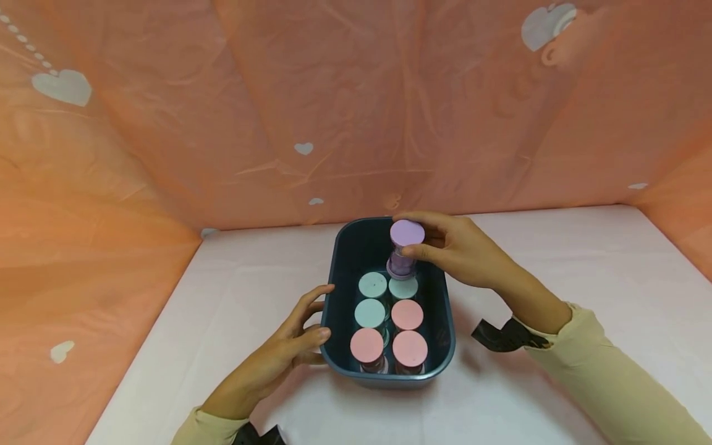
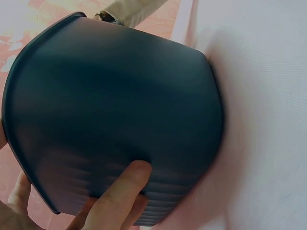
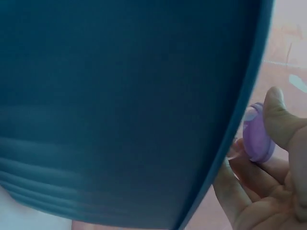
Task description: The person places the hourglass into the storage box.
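Observation:
A dark blue-green rectangular bin (image 1: 384,381) stands on the white surface. At its far right end my right hand (image 1: 464,250) pinches a small spool-shaped purple piece (image 1: 407,233) with a flat round top and a flared base, held over the bin's inside. Its purple disc (image 3: 259,132) shows between thumb and fingers in the right wrist view. Nearer in the bin stand similar pieces with mint tops (image 1: 369,313) and pink tops (image 1: 410,348), in two rows. With fingers spread, my left hand (image 1: 283,346) touches the bin's left rim and outer wall; a fingertip (image 2: 140,168) presses that wall.
An orange-pink sheet (image 1: 356,111) with pale hearts hangs behind the white surface (image 1: 556,266) and along its left and right sides. Black straps (image 1: 508,335) circle the sleeve cuffs. The bin's raised rim surrounds the pieces.

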`<act>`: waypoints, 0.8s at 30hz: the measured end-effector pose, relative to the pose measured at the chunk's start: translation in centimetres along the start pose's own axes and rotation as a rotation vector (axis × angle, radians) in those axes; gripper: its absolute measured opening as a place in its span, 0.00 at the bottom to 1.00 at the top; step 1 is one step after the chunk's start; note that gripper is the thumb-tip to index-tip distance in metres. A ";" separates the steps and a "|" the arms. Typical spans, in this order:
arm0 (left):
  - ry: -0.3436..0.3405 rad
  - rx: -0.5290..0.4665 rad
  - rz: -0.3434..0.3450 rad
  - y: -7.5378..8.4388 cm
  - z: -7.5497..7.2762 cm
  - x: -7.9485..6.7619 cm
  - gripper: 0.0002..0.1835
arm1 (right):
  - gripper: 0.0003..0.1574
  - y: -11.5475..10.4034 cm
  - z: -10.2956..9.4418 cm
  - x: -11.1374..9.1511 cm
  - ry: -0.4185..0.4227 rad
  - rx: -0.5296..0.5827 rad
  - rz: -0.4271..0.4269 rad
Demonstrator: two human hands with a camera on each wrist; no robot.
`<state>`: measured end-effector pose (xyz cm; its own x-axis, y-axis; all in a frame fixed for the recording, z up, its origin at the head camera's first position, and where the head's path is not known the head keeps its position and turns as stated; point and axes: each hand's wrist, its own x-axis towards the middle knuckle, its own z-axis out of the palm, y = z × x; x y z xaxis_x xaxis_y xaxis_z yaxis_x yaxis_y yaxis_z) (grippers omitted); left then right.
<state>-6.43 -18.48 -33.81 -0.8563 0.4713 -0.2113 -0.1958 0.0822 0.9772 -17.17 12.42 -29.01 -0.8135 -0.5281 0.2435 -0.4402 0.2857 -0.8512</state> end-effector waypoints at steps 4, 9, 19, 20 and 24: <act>-0.003 0.006 0.006 -0.1 0.0 0.1 0.34 | 0.33 -0.3 0.2 0.9 -0.028 -0.029 -0.003; -0.003 0.012 0.007 -0.1 -0.1 0.2 0.34 | 0.33 -0.4 0.9 1.7 -0.043 -0.019 -0.028; -0.014 0.006 0.011 -0.2 -0.1 0.3 0.34 | 0.32 -0.6 1.9 2.8 -0.071 -0.005 -0.075; -0.015 0.005 0.013 -0.2 -0.1 0.4 0.34 | 0.32 -0.6 1.9 2.9 -0.073 -0.004 -0.076; -0.018 -0.002 0.016 -0.1 -0.1 0.4 0.34 | 0.31 -0.6 2.2 3.3 -0.064 -0.013 -0.072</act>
<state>-6.77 -18.43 -34.03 -0.8504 0.4885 -0.1953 -0.1833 0.0729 0.9803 -18.79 8.75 -28.65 -0.7542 -0.5971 0.2733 -0.5017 0.2554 -0.8264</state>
